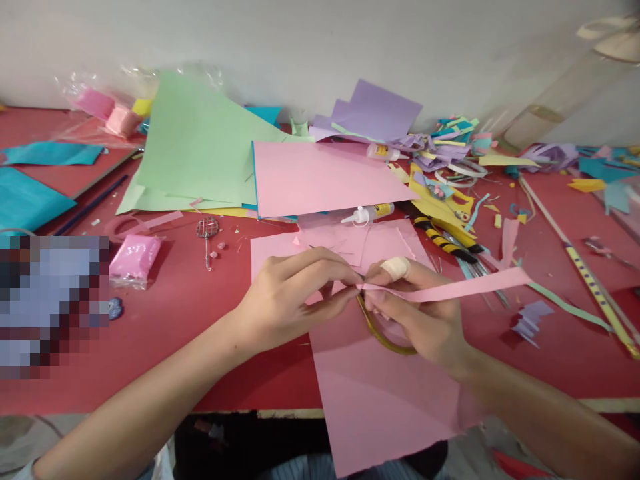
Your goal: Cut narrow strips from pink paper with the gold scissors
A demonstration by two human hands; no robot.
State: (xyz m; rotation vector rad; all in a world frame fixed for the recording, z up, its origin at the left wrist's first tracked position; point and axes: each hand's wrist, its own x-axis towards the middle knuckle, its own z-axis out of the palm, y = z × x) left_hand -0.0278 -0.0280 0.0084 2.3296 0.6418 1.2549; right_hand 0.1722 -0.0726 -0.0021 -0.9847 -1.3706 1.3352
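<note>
My left hand (295, 287) is closed in a pinch at the near end of a pink paper strip (460, 287). My right hand (425, 313), with a beige bandage (396, 268) on one finger, grips the same strip close to that pinch. The strip's free end reaches out to the right. Below the fingertips curves a gold-coloured ring-like band (383, 343), partly hidden by my right hand; its kind is unclear. Under both hands lies a large pink paper sheet (380, 413), hanging past the table's front edge.
On the red table (210, 360) lie a green sheet (195, 147), a pink sheet (325, 177), glue bottles (373, 213), black-and-yellow-handled pliers (445, 240), a small wire whisk-like piece (207, 230), a pink clay packet (136, 259) and paper scraps (450, 140). A clear tube (565, 93) leans at right.
</note>
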